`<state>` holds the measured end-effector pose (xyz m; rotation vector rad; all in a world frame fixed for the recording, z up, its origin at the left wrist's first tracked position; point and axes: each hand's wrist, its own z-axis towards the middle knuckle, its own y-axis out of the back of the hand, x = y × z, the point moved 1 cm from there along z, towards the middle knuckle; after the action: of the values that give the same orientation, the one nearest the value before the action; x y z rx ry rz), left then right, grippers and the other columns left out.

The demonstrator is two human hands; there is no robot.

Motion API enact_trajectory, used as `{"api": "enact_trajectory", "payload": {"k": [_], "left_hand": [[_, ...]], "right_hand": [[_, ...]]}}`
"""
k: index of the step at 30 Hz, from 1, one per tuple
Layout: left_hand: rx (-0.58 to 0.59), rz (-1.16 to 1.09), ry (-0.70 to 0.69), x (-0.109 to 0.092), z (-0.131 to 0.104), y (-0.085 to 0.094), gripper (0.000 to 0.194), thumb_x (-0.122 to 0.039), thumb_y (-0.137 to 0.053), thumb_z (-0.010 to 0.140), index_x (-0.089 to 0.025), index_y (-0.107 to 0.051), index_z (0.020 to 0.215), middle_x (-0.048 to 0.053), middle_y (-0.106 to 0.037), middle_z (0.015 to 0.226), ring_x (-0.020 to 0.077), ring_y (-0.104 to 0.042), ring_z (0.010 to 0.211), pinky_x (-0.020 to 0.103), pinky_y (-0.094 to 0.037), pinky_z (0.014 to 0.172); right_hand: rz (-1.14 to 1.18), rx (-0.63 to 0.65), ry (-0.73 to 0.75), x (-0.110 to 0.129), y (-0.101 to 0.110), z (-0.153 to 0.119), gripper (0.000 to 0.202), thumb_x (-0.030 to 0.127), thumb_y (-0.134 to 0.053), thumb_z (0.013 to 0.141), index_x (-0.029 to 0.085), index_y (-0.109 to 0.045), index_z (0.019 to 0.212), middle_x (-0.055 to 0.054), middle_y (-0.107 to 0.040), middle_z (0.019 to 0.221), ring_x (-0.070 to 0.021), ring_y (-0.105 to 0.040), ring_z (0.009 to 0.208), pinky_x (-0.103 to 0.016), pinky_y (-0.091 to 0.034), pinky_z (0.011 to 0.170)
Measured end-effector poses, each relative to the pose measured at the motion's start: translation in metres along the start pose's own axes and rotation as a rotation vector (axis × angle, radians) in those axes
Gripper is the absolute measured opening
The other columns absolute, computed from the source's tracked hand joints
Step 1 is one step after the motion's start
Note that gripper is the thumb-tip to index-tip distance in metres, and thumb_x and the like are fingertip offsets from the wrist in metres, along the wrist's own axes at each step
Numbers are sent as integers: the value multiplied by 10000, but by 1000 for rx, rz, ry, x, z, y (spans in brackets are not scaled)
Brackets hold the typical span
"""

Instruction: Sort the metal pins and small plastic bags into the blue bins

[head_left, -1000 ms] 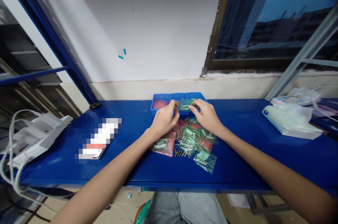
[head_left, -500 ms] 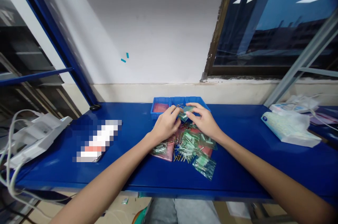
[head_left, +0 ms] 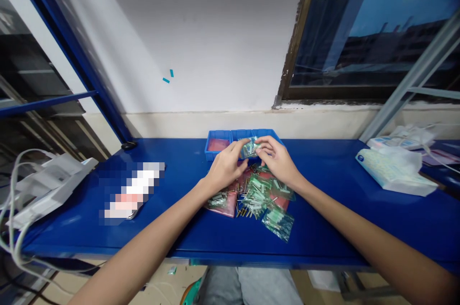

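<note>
Left hand and right hand both gripping 1 small bag mid-frame, messy pile of bags just below

The left forearm rises toward two o'clock, the right forearm toward ten. Fingertips nearly meet ahead, at twelve. The left hand has its thumb below and apart from the forefinger; the right hand curls thumb and forefinger close together.

No text or number is legible; the round dark mark on the tissue pack reads too small.
</note>
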<state>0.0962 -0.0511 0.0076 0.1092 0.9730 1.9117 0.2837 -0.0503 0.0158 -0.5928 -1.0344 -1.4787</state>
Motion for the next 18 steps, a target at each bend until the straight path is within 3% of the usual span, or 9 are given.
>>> {"api": "enact_trajectory", "payload": {"k": [4,10,14,18], "left_hand": [[17,72,43,1,-1,2,468,-124,-546,910,-201,-485,1368,95,-621,1191,208,-631,969,371,-561,834],[-112,171,80,1,1,5,322,-170,-514,974,-241,-610,1273,85,-545,1126,171,-609,877,348,-559,789],[-189,182,49,-1,1,4,227,-226,-517,998,-218,-648,1183,100,-544,1164,168,-616,888,339,-554,783],[-214,94,64,2,1,0,285,-260,-543,992,-190,-523,1268,52,-644,961,156,-632,781,314,-552,738]], "right_hand": [[41,25,-47,1,4,2,209,346,-563,911,218,-618,1067,-22,-643,866,-114,-539,575,-291,-471,551],[213,79,-64,4,4,2,224,331,-501,932,229,-624,1088,-76,-656,1019,-198,-641,849,-288,-490,570],[9,55,-24,0,1,2,210,354,-573,913,224,-617,1072,-45,-621,876,-176,-593,756,-286,-472,565],[-152,23,61,-5,-1,1,187,384,-572,923,210,-638,909,-48,-573,913,-180,-562,811,-295,-482,602]]}}
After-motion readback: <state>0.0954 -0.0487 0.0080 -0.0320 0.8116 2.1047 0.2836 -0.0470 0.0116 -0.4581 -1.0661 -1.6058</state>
